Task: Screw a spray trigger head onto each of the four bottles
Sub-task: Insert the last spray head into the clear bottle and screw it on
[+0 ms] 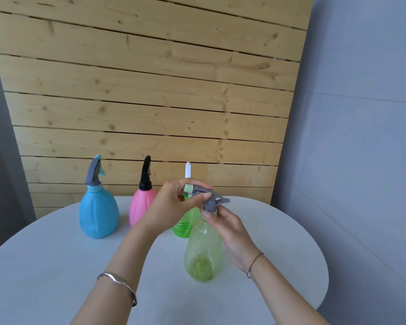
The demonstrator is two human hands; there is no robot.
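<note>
I find no brand, label or legible writing on any item in view.

My left hand (174, 205) is raised over the table (56, 266), palm turned inward, its grip closed on the grey spray trigger head (208, 198): thumb laid along the near side, fingers curled over the top, the pale green nozzle (188, 188) showing at the fingertips. The head sits tilted at the mouth of the pale green translucent bottle (203, 252); I cannot tell how far it is threaded on. My right hand (230, 233) comes in from the lower right, its grip pinched on the bottle's neck just under the grey collar, thumb in front. The bottle stands on the table near its centre.

A silver bangle (117, 283) is on the left wrist, a thin cord bracelet (254, 263) on the right.

Behind, in a row: a blue bottle (99, 212) with a grey trigger head fitted, a pink bottle (141, 207) with a black trigger head fitted, and a bright green ribbed bottle (184, 225), partly hidden by my hands, with a white trigger head (187, 170) rising above them. A wooden plank panel (150, 90) stands behind the table.
</note>
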